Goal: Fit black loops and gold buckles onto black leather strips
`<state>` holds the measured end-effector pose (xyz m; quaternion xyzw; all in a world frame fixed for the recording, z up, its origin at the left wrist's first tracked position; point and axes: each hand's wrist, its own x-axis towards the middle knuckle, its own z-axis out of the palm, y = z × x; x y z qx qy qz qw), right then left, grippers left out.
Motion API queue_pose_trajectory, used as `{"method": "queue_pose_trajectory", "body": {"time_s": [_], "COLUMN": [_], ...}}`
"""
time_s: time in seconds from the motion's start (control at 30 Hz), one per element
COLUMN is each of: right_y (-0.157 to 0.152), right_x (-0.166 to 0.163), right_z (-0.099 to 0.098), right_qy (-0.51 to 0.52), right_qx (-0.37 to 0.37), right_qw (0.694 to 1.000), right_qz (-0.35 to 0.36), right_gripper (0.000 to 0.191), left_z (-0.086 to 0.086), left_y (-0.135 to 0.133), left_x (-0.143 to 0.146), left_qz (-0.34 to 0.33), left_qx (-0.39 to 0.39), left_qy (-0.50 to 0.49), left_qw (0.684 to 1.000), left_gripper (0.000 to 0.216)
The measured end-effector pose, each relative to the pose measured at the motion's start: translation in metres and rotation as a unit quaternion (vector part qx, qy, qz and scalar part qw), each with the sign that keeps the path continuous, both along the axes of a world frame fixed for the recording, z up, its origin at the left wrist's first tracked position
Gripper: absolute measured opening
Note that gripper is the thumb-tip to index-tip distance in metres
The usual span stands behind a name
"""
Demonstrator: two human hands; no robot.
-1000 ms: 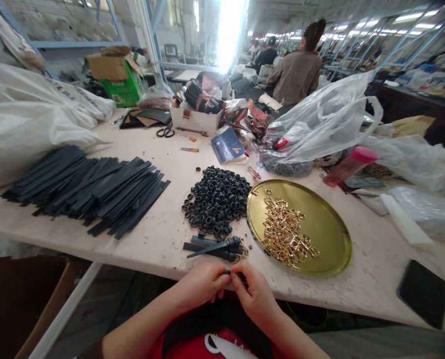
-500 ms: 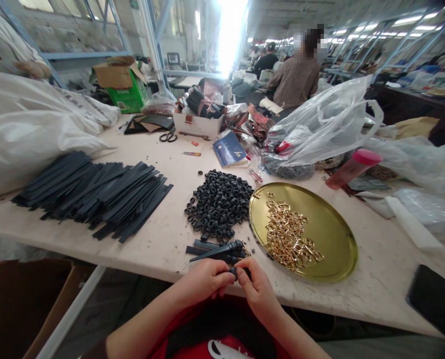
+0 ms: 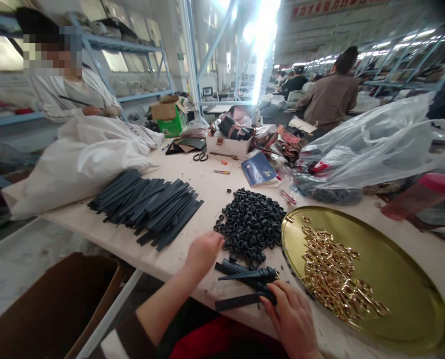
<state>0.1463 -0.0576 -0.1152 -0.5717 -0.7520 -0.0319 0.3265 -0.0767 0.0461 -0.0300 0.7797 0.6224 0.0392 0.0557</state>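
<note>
My right hand (image 3: 291,314) pinches one end of a black strap (image 3: 239,302) low over the front edge of the table, its other end pointing left. Just beyond lie a few more black straps (image 3: 246,275), one tapered to a point, with a bit of gold metal at its right end. My left hand (image 3: 204,253) is at the left side of a heap of small black loops (image 3: 254,224). Its fingers are closed together; whatever is between them is hidden. Gold buckles (image 3: 330,271) lie heaped on a round gold tray (image 3: 405,279) to the right.
A stack of flat black strips (image 3: 147,207) lies left, beside a white sack (image 3: 83,154). Farther back are scissors (image 3: 200,155), a blue notebook (image 3: 259,169) and a plastic bag (image 3: 371,149). A pink-lidded bottle (image 3: 420,197) stands right. A person (image 3: 73,89) stands behind the sack.
My hands, together before, have separated: the left has moved forward to the black loops, the right stays low with a strap. The view has swung left, bringing a standing person into sight.
</note>
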Motion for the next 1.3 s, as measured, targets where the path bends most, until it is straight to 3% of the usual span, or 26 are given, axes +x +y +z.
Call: {"method": "queue_pose_trajectory", "body": {"time_s": [0.13, 0.3, 0.43, 0.6, 0.8, 0.87, 0.9, 0.97, 1.07, 1.1, 1.17, 1.23, 1.3], "right_y": [0.001, -0.002, 0.011, 0.051, 0.090, 0.096, 0.097, 0.098, 0.089, 0.083, 0.072, 0.061, 0.054], "right_x": [-0.006, -0.002, 0.008, 0.011, 0.006, 0.007, 0.009, 0.014, 0.019, 0.019, 0.016, 0.012, 0.008], "right_z": [-0.002, 0.006, 0.029, 0.056, 0.047, 0.043, 0.043, 0.046, 0.059, 0.064, 0.073, 0.077, 0.078], "right_qy": [-0.015, -0.011, 0.019, 0.013, 0.050, 0.068, 0.080, 0.101, 0.220, 0.300, 0.473, 0.587, 0.649], "right_qx": [0.020, 0.003, -0.017, -0.102, -0.214, -0.224, -0.229, -0.235, -0.282, -0.312, -0.364, -0.385, -0.389], "right_qw": [1.000, 1.000, 1.000, 0.994, 0.975, 0.972, 0.970, 0.966, 0.934, 0.902, 0.801, 0.709, 0.652], "right_qz": [0.012, 0.017, -0.008, -0.035, -0.030, -0.026, -0.026, -0.032, -0.008, 0.014, 0.056, 0.068, 0.056], "right_gripper": [0.031, 0.040, 0.028, 0.015, 0.010, 0.010, 0.010, 0.011, 0.019, 0.022, 0.027, 0.030, 0.030], "left_z": [0.008, -0.013, -0.023, -0.015, 0.011, 0.018, 0.020, 0.023, 0.025, 0.025, 0.026, 0.028, 0.029], "left_y": [0.054, 0.063, 0.062, 0.064, 0.037, 0.018, 0.007, -0.016, -0.044, -0.051, -0.059, -0.063, -0.064], "left_x": [-0.057, -0.078, -0.081, -0.081, -0.049, -0.030, -0.019, 0.002, 0.030, 0.037, 0.047, 0.053, 0.056], "left_qz": [0.118, 0.151, 0.170, 0.174, 0.111, 0.074, 0.051, 0.027, 0.081, 0.101, 0.127, 0.141, 0.147], "left_qx": [0.032, 0.030, 0.023, 0.022, 0.037, 0.006, -0.031, -0.155, -0.372, -0.411, -0.455, -0.473, -0.482], "left_qy": [0.058, 0.088, 0.087, 0.076, 0.028, -0.041, -0.137, -0.337, -0.548, -0.587, -0.631, -0.647, -0.649], "left_qw": [0.991, 0.984, 0.981, 0.982, 0.993, 0.996, 0.989, 0.928, 0.745, 0.690, 0.615, 0.581, 0.570], "left_gripper": [0.026, 0.023, 0.026, 0.023, 0.018, 0.015, 0.013, 0.011, 0.013, 0.015, 0.019, 0.021, 0.023]}}
